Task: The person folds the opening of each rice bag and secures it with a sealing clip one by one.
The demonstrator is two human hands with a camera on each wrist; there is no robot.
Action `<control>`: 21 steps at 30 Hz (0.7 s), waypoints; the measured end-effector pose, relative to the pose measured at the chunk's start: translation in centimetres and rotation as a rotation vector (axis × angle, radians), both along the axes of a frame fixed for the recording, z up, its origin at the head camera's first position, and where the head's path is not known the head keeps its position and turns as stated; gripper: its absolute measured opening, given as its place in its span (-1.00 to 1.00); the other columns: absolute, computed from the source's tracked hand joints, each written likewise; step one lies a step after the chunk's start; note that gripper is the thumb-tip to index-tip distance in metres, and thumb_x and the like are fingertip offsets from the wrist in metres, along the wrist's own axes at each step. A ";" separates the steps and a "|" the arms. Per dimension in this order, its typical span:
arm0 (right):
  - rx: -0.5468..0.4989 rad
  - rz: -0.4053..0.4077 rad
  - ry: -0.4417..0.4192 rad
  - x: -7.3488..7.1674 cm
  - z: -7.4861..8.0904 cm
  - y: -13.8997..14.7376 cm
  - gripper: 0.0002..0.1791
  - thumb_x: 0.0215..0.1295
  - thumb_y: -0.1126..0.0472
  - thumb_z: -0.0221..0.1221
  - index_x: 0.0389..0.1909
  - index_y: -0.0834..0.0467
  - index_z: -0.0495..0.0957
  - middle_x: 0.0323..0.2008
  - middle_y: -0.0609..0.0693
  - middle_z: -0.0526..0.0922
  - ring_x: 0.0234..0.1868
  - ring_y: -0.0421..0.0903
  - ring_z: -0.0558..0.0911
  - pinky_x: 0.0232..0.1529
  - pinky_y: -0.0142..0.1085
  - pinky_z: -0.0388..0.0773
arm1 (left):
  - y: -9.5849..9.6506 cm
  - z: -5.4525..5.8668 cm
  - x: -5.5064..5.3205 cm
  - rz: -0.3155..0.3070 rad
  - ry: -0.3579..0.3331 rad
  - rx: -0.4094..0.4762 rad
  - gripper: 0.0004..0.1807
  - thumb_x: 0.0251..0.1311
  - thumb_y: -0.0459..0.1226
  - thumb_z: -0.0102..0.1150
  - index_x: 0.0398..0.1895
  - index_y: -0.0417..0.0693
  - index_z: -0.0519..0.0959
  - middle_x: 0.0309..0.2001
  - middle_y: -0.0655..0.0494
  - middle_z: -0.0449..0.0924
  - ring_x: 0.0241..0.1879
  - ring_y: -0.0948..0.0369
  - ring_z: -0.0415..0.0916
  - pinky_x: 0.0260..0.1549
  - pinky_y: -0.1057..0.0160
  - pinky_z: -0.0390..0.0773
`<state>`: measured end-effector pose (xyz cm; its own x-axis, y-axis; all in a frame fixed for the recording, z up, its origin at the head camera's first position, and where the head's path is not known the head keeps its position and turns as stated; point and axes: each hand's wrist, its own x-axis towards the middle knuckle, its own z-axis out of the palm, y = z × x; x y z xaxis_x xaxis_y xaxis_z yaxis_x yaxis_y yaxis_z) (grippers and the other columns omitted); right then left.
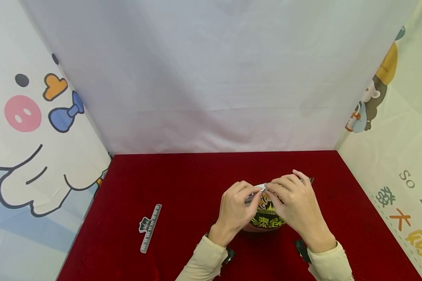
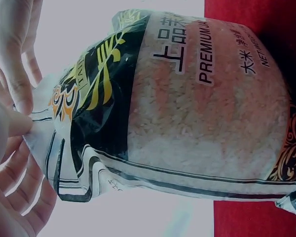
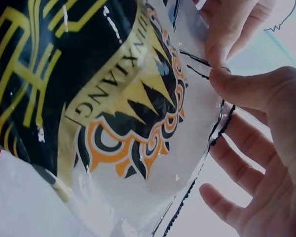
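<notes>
A bag of rice (image 1: 267, 221) with black, yellow and orange print stands at the right of the red table. My left hand (image 1: 236, 210) pinches its top edge between thumb and finger. Right beside it, my right hand (image 1: 299, 205) pinches the same edge, and the fingertips of both hands come close together. White rice shows through the clear front of the bag (image 2: 207, 113) in the left wrist view. From the right wrist, the dark toothed top edge of the bag (image 3: 180, 207) runs slanting below the right thumb.
Left of the bag, a long clear bag clip (image 1: 150, 228) with a black-and-white handle lies on the red tablecloth (image 1: 183, 183). A pale cloth (image 1: 225, 78) hangs behind the table, and printed cloths with cartoon figures hang at both sides.
</notes>
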<state>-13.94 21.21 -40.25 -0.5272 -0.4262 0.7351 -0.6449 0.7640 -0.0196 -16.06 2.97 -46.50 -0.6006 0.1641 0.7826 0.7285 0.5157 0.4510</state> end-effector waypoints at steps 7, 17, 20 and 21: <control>0.005 0.003 0.005 0.0 0.0 -0.3 -0.69 -0.12 0.47 0.59 -0.30 0.18 0.82 -0.30 0.06 0.83 -0.21 0.10 0.74 0.19 0.37 0.50 | -0.2 0.2 0.1 0.006 -0.018 -0.019 -0.95 0.25 -0.29 0.44 -0.29 -0.06 0.83 -0.38 0.18 0.74 -0.42 0.28 0.63 -0.43 0.44 0.56; -0.006 -0.010 0.028 0.2 -0.3 -0.1 -0.73 -0.11 0.45 0.57 -0.33 0.17 0.82 -0.32 0.04 0.84 -0.22 0.09 0.73 0.22 0.38 0.43 | -1.1 -0.5 0.2 0.051 -0.078 -0.090 -0.99 0.15 -0.24 0.50 -0.37 0.08 0.84 -0.46 0.29 0.72 -0.47 0.33 0.57 -0.49 0.42 0.50; -0.013 -0.014 0.035 0.1 -0.4 -0.1 -0.74 -0.09 0.45 0.56 -0.33 0.16 0.82 -0.32 0.03 0.84 -0.21 0.10 0.73 0.24 0.39 0.40 | -1.6 -0.7 0.3 0.051 -0.106 -0.082 -0.98 0.14 -0.23 0.53 -0.37 0.07 0.85 -0.45 0.30 0.72 -0.47 0.34 0.57 -0.49 0.42 0.48; -0.015 -0.015 0.037 0.1 -0.4 -0.1 -0.74 -0.09 0.45 0.56 -0.33 0.16 0.82 -0.32 0.04 0.84 -0.21 0.10 0.73 0.25 0.39 0.39 | -1.7 -0.8 0.2 0.052 -0.109 -0.078 -0.97 0.13 -0.23 0.54 -0.37 0.06 0.85 -0.45 0.30 0.72 -0.46 0.34 0.57 -0.49 0.42 0.48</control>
